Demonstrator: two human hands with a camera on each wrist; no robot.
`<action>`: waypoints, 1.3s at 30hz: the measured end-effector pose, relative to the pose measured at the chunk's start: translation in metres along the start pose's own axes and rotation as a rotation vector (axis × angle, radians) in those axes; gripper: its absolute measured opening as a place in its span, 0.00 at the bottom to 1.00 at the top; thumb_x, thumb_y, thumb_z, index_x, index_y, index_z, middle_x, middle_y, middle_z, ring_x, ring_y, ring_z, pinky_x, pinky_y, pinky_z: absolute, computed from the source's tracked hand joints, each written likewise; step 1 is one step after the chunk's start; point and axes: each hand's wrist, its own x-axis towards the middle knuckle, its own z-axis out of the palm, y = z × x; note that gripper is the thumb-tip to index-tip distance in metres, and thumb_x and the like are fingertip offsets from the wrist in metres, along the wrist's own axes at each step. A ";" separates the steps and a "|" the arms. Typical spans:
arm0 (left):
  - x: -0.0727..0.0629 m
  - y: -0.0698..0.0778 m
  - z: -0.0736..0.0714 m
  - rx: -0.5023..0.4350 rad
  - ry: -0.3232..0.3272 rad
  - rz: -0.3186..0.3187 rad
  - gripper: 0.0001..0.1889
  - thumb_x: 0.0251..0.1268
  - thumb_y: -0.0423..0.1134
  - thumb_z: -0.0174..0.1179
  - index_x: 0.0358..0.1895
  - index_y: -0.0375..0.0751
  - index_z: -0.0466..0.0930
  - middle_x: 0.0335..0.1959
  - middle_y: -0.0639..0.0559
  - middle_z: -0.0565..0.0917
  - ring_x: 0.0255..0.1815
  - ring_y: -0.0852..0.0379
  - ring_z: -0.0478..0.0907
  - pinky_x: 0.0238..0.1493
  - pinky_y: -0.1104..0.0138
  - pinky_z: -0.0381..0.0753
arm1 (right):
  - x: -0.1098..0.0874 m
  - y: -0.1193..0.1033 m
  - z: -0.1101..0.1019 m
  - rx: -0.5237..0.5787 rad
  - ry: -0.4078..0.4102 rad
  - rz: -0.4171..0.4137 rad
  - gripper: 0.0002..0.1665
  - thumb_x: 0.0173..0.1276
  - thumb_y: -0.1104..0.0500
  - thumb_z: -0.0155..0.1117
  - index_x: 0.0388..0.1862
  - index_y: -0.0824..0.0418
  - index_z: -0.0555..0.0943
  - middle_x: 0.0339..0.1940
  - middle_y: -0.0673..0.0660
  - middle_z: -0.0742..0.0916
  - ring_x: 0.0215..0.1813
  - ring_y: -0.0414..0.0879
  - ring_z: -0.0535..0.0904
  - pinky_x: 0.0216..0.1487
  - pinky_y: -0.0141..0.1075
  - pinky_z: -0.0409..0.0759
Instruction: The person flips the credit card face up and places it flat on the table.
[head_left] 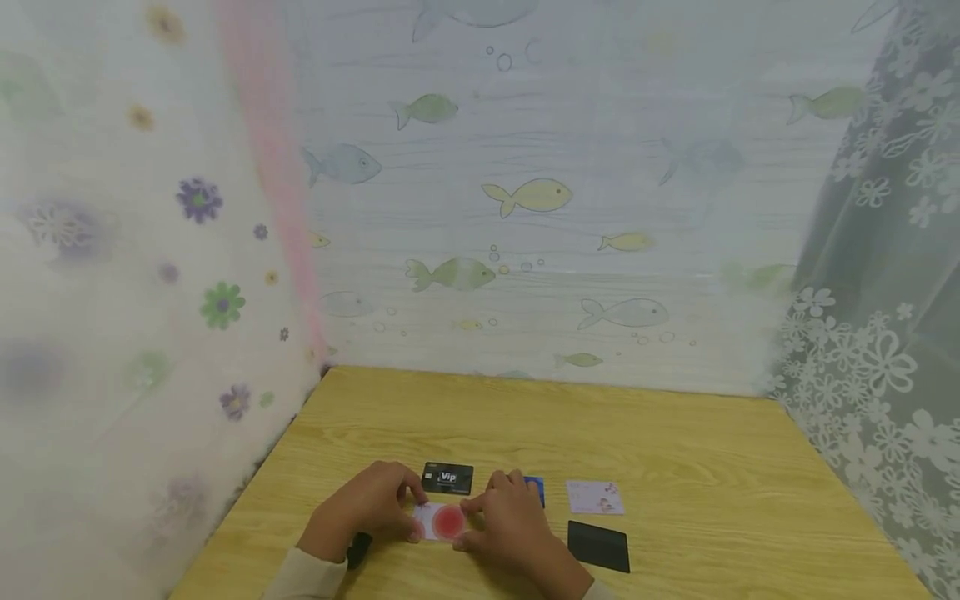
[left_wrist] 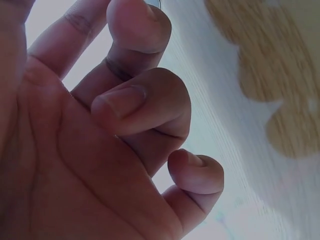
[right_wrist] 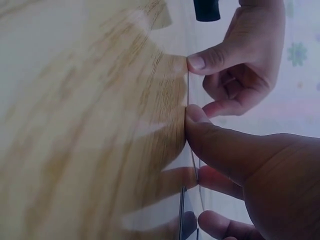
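A white card with a large red circle (head_left: 448,522) lies near the front of the wooden table (head_left: 675,442), between both hands. My left hand (head_left: 371,502) holds its left end with thumb and forefinger. At the right end, my right hand (head_left: 513,523) grips the card's edge the same way. The right wrist view shows the card edge-on, low along the tabletop, with the right thumb (right_wrist: 215,142) and left thumb (right_wrist: 212,59) at its edge. Only the left palm and curled fingers (left_wrist: 150,105) show in the left wrist view; the card is hidden there.
A black card marked "Vip" (head_left: 447,478) lies just behind the left hand. A blue card (head_left: 536,490) is partly covered by the right hand. To the right lie a pale printed card (head_left: 594,497) and a plain black card (head_left: 598,547). Fish-patterned curtain (head_left: 525,250) borders the table's back.
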 end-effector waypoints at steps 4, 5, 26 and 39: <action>0.001 -0.004 0.003 0.006 -0.013 0.001 0.19 0.40 0.51 0.85 0.37 0.60 0.88 0.30 0.56 0.78 0.30 0.58 0.72 0.32 0.64 0.73 | -0.001 0.000 0.003 -0.009 -0.005 -0.002 0.30 0.51 0.25 0.76 0.52 0.31 0.89 0.39 0.46 0.77 0.46 0.46 0.68 0.46 0.45 0.66; 0.000 -0.004 0.003 0.009 -0.014 0.004 0.18 0.41 0.52 0.85 0.38 0.60 0.88 0.30 0.56 0.78 0.30 0.59 0.72 0.32 0.64 0.73 | -0.002 0.000 0.003 -0.016 -0.003 -0.004 0.30 0.51 0.25 0.75 0.52 0.31 0.89 0.39 0.47 0.77 0.46 0.46 0.68 0.46 0.45 0.66; 0.027 0.021 0.011 0.125 0.015 0.177 0.19 0.39 0.52 0.82 0.38 0.56 0.91 0.26 0.64 0.80 0.26 0.69 0.71 0.29 0.70 0.73 | -0.007 0.020 -0.017 0.001 0.050 -0.087 0.28 0.59 0.27 0.71 0.55 0.35 0.88 0.46 0.46 0.80 0.41 0.43 0.67 0.40 0.43 0.66; 0.040 0.049 0.021 0.217 0.028 0.265 0.18 0.49 0.56 0.81 0.41 0.53 0.92 0.36 0.66 0.86 0.36 0.70 0.79 0.40 0.69 0.80 | -0.022 0.058 -0.032 0.026 0.093 -0.061 0.28 0.57 0.27 0.73 0.53 0.35 0.89 0.47 0.43 0.83 0.43 0.43 0.72 0.40 0.42 0.67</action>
